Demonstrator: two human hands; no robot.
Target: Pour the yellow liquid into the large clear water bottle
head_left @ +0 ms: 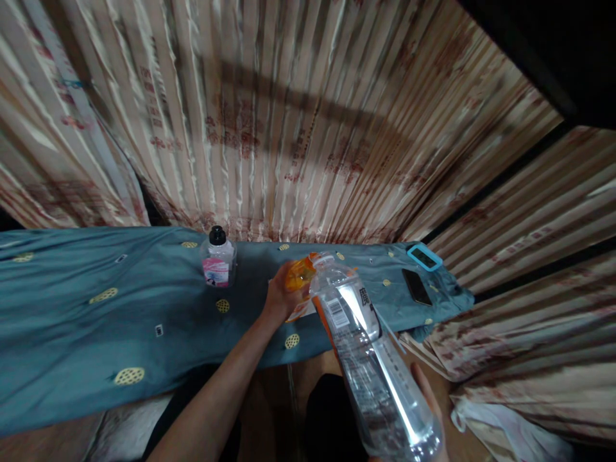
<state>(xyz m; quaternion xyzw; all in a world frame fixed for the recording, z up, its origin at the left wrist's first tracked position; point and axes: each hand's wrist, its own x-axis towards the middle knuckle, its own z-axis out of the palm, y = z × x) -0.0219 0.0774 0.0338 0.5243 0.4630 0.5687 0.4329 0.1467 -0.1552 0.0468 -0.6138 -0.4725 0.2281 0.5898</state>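
Note:
My right hand (428, 401) grips a large clear plastic water bottle (375, 366) near its base and tilts it, so its open mouth points at an orange bottle (299, 277). My left hand (279, 296) is wrapped around that orange bottle, which stands on a surface covered by a teal cloth (96, 308). The mouth of the clear bottle meets the top of the orange one. Part of the orange bottle is hidden behind the clear bottle and my fingers.
A small clear bottle (218, 258) with a black cap and pink label stands on the cloth to the left. A dark phone (416, 287) and a device with a light-blue frame (424, 256) lie at the cloth's right end. Striped curtains (289, 128) hang behind.

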